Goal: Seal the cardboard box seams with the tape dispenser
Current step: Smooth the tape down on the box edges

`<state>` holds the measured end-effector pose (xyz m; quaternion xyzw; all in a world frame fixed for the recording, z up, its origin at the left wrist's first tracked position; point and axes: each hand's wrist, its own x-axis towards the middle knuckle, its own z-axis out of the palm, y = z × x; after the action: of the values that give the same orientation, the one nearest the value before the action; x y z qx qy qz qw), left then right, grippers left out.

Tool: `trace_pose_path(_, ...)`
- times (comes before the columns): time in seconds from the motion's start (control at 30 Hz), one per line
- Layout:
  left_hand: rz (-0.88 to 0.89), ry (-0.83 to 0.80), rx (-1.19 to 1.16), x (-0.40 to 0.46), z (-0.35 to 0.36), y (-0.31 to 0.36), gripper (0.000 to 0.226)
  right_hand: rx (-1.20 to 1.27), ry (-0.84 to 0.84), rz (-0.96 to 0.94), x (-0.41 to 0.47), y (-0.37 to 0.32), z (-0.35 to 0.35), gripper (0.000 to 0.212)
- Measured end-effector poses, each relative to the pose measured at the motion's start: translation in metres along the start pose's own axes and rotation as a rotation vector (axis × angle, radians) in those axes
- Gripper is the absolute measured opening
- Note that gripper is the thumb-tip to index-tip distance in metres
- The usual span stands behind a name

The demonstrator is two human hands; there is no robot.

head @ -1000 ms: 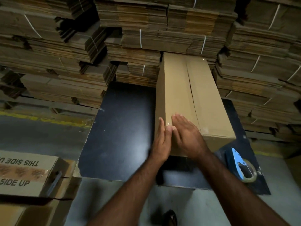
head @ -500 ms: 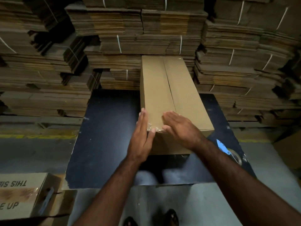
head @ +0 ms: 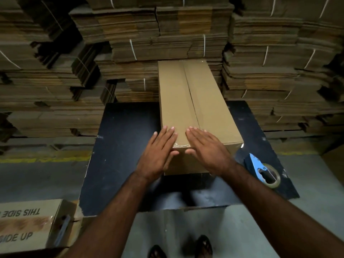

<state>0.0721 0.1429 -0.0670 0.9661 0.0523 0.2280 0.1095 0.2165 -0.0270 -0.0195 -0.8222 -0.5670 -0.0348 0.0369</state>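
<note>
- On the dark blue-black worktop (head: 121, 146), a long plain brown cardboard box (head: 195, 101) runs toward 12 o'clock, clear tape glinting along its centre seam and near edge.
- Left hand (head: 158, 153) and right hand (head: 208, 148) lie flat on its near end, fingers straight, holding nothing.
- At 4 o'clock lies a blue tape dispenser (head: 264, 170).

"THIS SIDE UP" on side carton (head: 28, 227)

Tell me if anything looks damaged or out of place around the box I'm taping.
Nothing serious. The cardboard box sits square on the dark table, tape running along its centre seam. The table's near left corner looks chipped. The tape dispenser lies near the table's right edge, close enough that it might get knocked off.
</note>
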Motion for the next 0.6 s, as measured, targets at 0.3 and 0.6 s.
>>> trace_pose_path(0.3, 0.123, 0.059, 0.235, 0.027, 0.012, 0.012, 0.055, -0.027, 0.143, 0.127, -0.011, 0.016, 0.020, 0.057)
trace_pose_path(0.6, 0.081, 0.037, 0.305, 0.038, 0.004, 0.047, 0.052, 0.027, 0.128, 0.160, -0.021, 0.043, -0.002, 0.071)
